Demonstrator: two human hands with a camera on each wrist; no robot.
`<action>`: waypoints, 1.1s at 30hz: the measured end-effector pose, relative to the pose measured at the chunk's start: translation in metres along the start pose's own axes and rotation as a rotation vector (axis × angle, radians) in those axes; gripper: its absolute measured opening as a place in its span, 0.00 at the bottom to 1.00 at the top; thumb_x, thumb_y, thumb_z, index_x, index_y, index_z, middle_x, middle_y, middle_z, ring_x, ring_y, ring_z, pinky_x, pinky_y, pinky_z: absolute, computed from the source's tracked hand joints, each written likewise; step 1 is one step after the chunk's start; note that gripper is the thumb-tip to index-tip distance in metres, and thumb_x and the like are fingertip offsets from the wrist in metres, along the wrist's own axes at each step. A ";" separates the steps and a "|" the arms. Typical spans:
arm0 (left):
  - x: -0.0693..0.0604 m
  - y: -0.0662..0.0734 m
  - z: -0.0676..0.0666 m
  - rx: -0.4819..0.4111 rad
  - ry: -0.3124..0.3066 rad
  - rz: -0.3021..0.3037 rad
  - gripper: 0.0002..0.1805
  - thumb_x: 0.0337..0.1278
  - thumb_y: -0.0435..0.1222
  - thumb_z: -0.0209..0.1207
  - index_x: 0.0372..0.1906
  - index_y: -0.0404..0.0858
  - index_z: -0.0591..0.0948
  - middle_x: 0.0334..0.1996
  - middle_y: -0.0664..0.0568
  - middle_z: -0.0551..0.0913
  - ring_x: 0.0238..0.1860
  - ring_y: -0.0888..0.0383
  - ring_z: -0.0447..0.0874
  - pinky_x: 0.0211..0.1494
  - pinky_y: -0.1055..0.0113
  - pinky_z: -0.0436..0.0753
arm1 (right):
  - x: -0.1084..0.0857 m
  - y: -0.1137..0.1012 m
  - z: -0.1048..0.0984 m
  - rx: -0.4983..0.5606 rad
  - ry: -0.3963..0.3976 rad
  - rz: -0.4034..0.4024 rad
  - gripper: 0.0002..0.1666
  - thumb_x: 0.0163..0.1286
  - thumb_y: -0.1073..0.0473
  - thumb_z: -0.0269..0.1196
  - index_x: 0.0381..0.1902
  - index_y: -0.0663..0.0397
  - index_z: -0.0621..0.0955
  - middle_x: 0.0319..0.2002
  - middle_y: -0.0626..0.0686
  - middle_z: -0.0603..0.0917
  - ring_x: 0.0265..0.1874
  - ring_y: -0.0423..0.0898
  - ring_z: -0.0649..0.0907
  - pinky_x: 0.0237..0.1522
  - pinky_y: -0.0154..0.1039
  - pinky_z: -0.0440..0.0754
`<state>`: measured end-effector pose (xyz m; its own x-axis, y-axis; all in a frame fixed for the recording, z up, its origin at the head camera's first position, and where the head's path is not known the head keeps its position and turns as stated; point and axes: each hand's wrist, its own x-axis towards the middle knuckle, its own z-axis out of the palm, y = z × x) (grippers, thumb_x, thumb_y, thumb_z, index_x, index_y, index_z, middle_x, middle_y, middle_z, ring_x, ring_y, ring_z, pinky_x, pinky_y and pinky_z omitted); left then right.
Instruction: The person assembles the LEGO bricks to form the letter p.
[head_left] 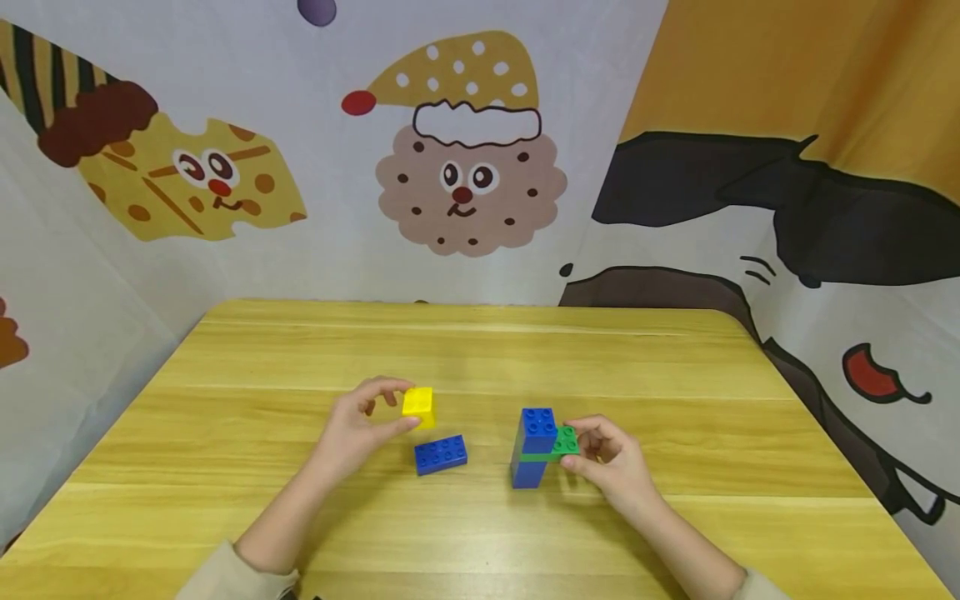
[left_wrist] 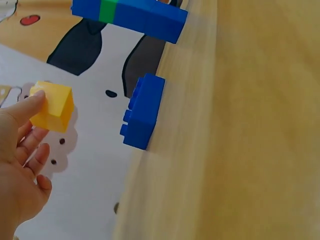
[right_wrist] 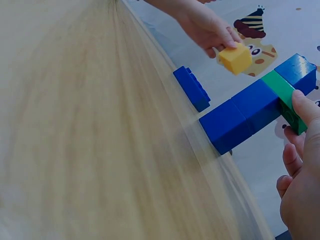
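Note:
My left hand (head_left: 356, 427) pinches a yellow toy brick (head_left: 418, 407) between thumb and fingertips, held up above the table in the left wrist view. Below it a long blue brick (head_left: 441, 455) lies on the table, studs showing, touched by neither hand. To the right stands an upright stack of blue bricks (head_left: 529, 473) with a green brick (head_left: 566, 442) set between them. The green brick juts out sideways to the right, under the top blue brick (head_left: 538, 427). My right hand (head_left: 615, 463) grips that jutting end between thumb and fingers. In the right wrist view the stack's base meets the table.
The wooden table (head_left: 300, 350) has its far edge against a cloth backdrop (head_left: 585, 75) printed with cartoon figures. The long blue brick (right_wrist: 191, 89) lies between the yellow brick and the stack.

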<state>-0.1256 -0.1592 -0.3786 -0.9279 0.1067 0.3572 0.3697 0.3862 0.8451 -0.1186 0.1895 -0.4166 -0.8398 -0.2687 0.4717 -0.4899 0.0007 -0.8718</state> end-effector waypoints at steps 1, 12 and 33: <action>0.000 0.003 0.001 0.000 0.004 0.003 0.20 0.44 0.31 0.73 0.47 0.41 0.83 0.34 0.49 0.79 0.39 0.46 0.73 0.41 0.56 0.66 | 0.000 0.000 0.000 0.000 0.001 0.001 0.24 0.52 0.81 0.65 0.47 0.63 0.79 0.25 0.47 0.78 0.24 0.39 0.74 0.26 0.31 0.70; 0.005 0.033 0.012 -0.067 0.013 0.032 0.20 0.43 0.32 0.74 0.45 0.43 0.84 0.34 0.49 0.79 0.38 0.51 0.72 0.40 0.57 0.65 | -0.001 -0.001 0.001 0.008 0.004 0.008 0.23 0.52 0.81 0.65 0.47 0.63 0.79 0.25 0.47 0.78 0.24 0.39 0.73 0.25 0.31 0.70; 0.015 0.079 0.047 -0.170 -0.039 0.064 0.19 0.43 0.37 0.74 0.45 0.48 0.84 0.35 0.49 0.78 0.40 0.54 0.71 0.39 0.56 0.62 | 0.000 -0.001 0.000 0.010 0.002 -0.008 0.24 0.52 0.82 0.65 0.47 0.64 0.79 0.25 0.48 0.77 0.24 0.38 0.72 0.23 0.32 0.68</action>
<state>-0.1126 -0.0839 -0.3248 -0.9022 0.1630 0.3993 0.4276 0.2170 0.8775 -0.1177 0.1896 -0.4159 -0.8362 -0.2670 0.4791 -0.4944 -0.0114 -0.8691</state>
